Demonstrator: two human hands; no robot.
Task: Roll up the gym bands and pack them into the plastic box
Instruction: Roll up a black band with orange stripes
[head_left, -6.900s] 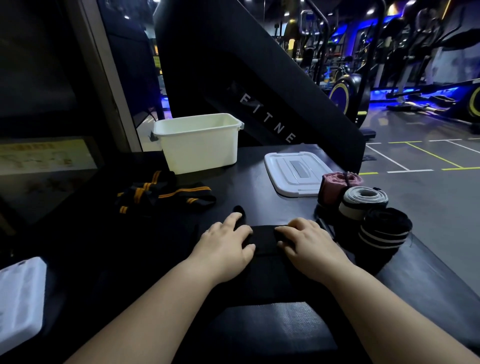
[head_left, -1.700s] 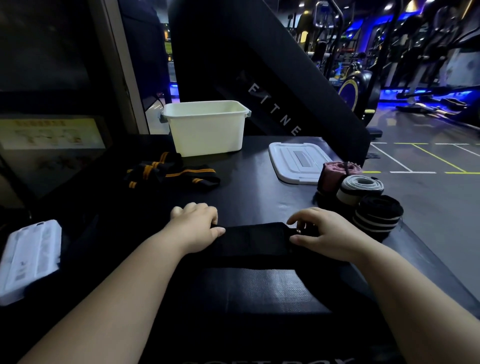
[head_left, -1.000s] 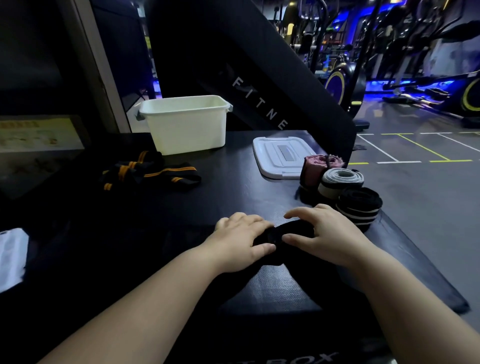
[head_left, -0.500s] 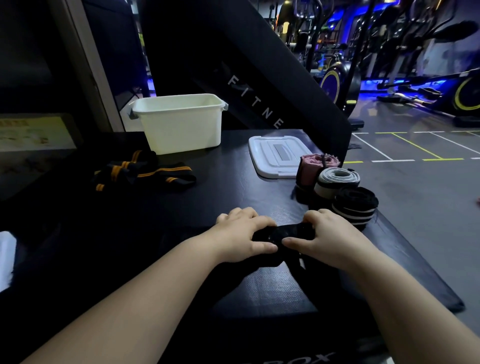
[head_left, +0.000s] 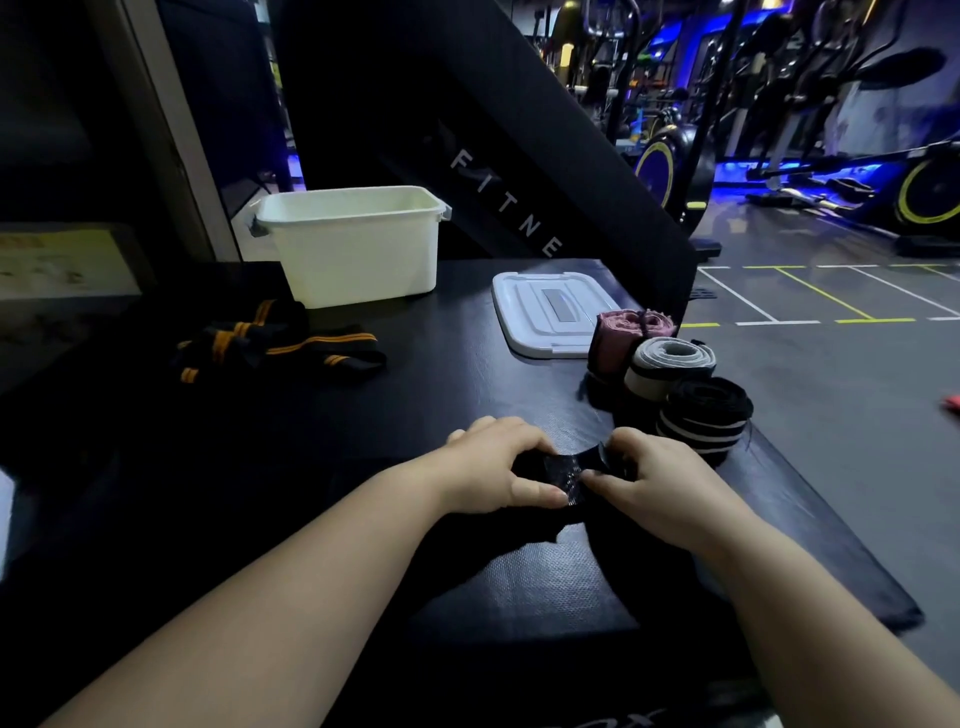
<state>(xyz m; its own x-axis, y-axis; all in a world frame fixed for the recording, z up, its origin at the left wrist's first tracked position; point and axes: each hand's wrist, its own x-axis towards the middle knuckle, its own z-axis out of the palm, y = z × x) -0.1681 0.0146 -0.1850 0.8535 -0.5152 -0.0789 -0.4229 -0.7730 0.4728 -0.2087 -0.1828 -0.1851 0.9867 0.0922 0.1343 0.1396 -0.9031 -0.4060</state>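
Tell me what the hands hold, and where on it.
The left hand and right hand both pinch the black band at its rolled-up end, one on each side.

Both arms bare here: left forearm and right forearm uncovered right to the wrists. Left hand, on the white box side, bare and smooth; right hand, farther from that box, likewise, fingers short, rounded.

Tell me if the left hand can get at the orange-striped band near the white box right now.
Probably, once freed: nothing lies between the left hand and the orange-striped band, but that hand grips the black band and must let go first.
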